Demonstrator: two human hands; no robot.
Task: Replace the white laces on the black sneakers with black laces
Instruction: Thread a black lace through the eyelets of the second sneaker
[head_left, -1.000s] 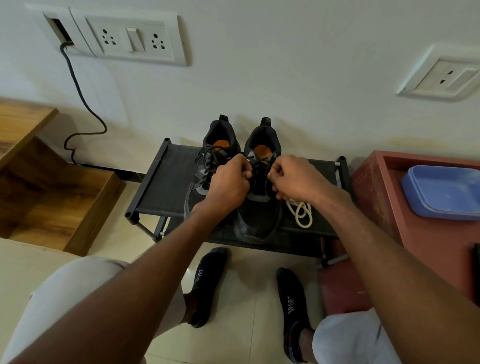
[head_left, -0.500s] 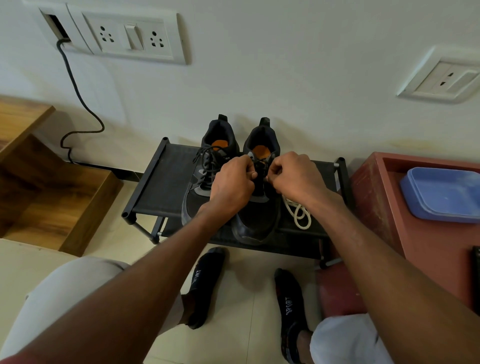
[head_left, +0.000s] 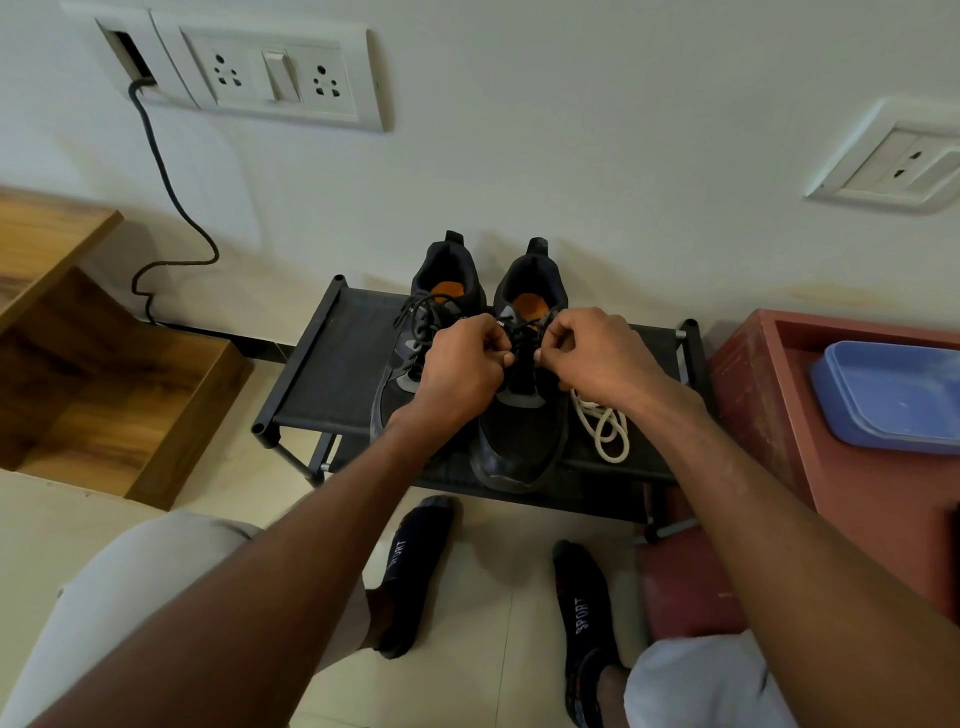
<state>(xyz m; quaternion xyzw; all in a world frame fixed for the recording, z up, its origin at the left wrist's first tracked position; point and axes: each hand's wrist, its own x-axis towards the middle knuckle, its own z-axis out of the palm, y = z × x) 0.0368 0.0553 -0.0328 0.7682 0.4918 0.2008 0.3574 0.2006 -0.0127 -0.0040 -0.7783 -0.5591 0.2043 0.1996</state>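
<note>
Two black sneakers stand side by side on a black shoe rack, toes toward me. The left sneaker carries a black lace, loosely tied. Over the tongue of the right sneaker, my left hand and my right hand each pinch a strand of its black lace, fingers curled, knuckles a few centimetres apart. A coiled white lace lies on the rack just right of the right sneaker, partly under my right wrist.
A red-brown cabinet with a blue plastic tray stands right of the rack. A wooden box sits left on the floor. A black cable hangs from the wall socket panel. My socked feet rest below the rack.
My hands moved slightly closer together over the right sneaker's tongue, still pinching the black lace. The view shifted a little; the sneakers and white lace stayed put.
</note>
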